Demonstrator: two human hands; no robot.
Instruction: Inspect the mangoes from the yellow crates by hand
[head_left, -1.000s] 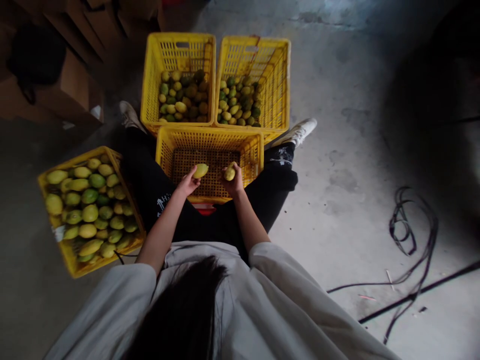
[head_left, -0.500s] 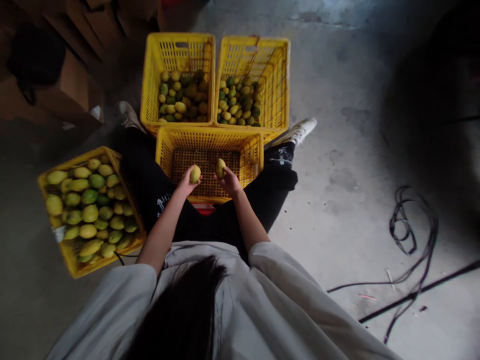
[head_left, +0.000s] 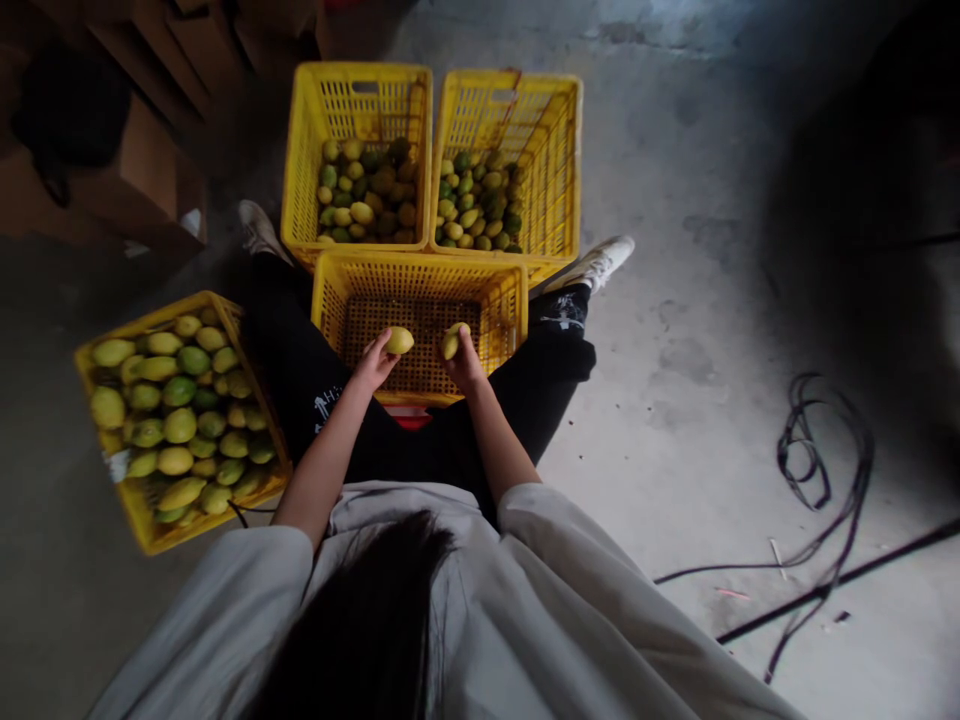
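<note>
My left hand (head_left: 378,362) is closed round a yellow lemon (head_left: 400,341), which pokes out past the thumb on the right side. In my right hand (head_left: 466,364) a second yellow lemon (head_left: 452,342) is gripped, its lower part hidden by the fingers. Both hands hover over a yellow plastic crate (head_left: 420,262) between my legs, and its slatted bottom shows beneath them. To the left stands a tilted yellow crate (head_left: 146,535) full of yellow and green lemons (head_left: 180,425).
Beyond the middle crate, two yellow crates (head_left: 300,150) (head_left: 574,165) hold smaller green and yellow fruit. Cardboard boxes (head_left: 150,185) with a black bag (head_left: 71,110) stand at upper left. A black cable (head_left: 862,470) coils on the floor at right.
Both lemons have been turned in my fingers. The left one now lies more sideways, and my right hand with its lemon has shifted slightly right.
</note>
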